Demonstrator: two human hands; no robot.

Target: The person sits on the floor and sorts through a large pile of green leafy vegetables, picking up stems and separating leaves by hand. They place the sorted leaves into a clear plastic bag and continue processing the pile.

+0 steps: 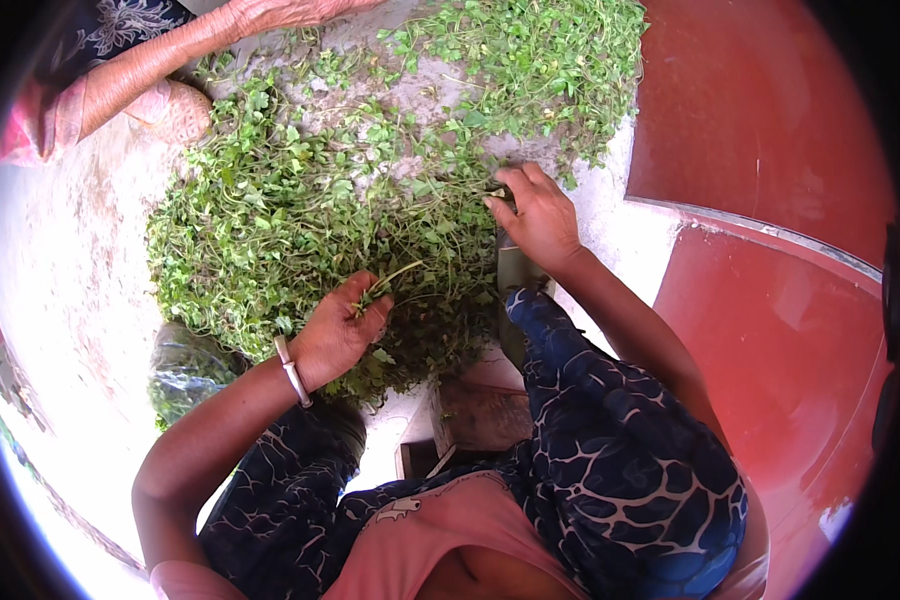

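My left hand (340, 325), with a pale bracelet at its wrist, is closed around a small bunch of leafy green stems (400, 273). It hovers over the near part of a wide heap of leafy green herbs (270, 225), and loose stalks lie just beneath it. At the heap's right edge, above my boot, my right hand (540, 215) has thumb and fingers brought together. A tiny pale bit shows at its fingertips, too small to name.
Another person's forearm (160, 75) reaches in from the upper left, with a foot (175, 110) by the heap. More greens (560, 60) spread at the far right. A clear plastic bag of greens (190, 365) stands left, a wooden stool (480, 412) below, red flooring (760, 120) right.
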